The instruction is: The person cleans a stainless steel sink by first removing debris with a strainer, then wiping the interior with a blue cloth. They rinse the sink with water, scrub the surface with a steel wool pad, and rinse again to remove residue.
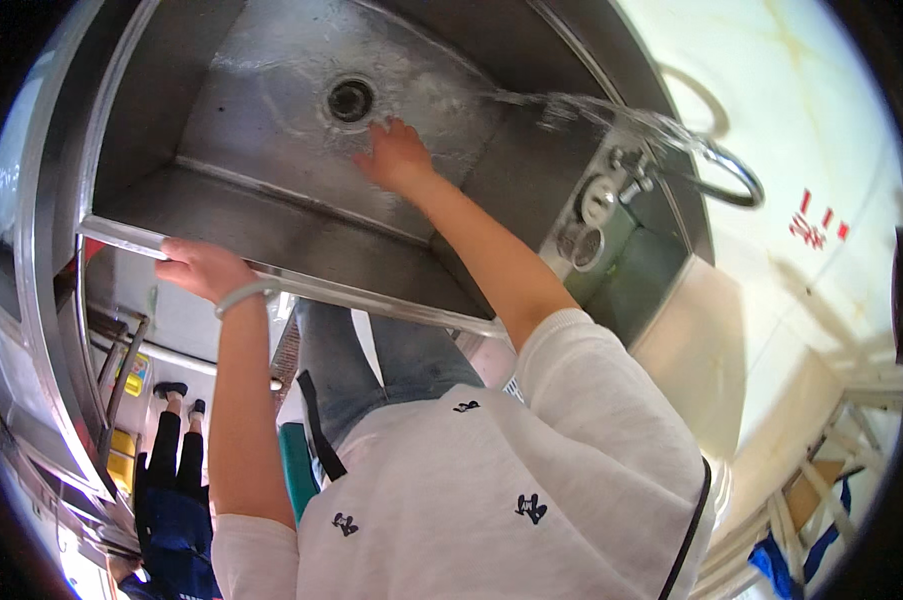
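Observation:
A deep stainless steel sink (301, 228) lies in front of me, its floor wet and shiny. My right hand (399, 158) reaches down to the sink floor beside the round drain (351, 100). Its fingers are apart, the tips close to the drain's lower right edge, and I see nothing held in it. My left hand (206, 268), with a pale band at the wrist, grips the near rim of the sink. From the curved faucet (741, 185) on the right, a stream of water (591, 105) runs across into the basin.
Beside the faucet, small round containers (586, 225) stand on the sink's right ledge. A white wall (791, 120) with red marks rises at the right. Below left, another person (176, 490) in dark clothes is by metal racks. Wooden slats (791, 500) and blue cloth (771, 565) show at lower right.

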A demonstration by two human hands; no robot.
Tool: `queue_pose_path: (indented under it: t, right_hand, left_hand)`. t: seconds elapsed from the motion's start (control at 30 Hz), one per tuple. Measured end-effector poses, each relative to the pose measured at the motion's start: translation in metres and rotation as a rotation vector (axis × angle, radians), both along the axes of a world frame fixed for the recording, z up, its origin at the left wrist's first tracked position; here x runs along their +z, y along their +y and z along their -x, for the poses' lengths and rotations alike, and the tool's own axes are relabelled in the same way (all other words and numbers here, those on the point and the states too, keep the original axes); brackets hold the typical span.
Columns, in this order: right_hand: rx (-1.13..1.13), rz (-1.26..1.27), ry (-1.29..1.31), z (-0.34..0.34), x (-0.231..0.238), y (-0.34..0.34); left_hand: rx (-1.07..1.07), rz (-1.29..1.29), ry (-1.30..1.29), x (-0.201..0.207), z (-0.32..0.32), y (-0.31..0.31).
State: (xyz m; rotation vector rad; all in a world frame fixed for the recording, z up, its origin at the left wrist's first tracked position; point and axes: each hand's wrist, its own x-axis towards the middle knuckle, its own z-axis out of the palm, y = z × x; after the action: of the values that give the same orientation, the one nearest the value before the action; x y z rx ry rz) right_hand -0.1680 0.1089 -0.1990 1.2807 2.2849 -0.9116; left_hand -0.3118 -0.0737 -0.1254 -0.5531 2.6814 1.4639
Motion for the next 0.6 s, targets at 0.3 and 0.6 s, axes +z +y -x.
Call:
queue_pose_path:
  t: [0.3,0.6]
  right_hand:
    - [-0.234,-0.902,0.394,-0.193,0.174,-0.034]
    - [-0.954,-0.372,0.098,-0.322,0.120,-0.006]
  left_hand:
    - [0.020,0.001,-0.014,-0.004,0.003,0.005]
    - [0.064,0.155,-0.040,-0.009,0.007,0.012]
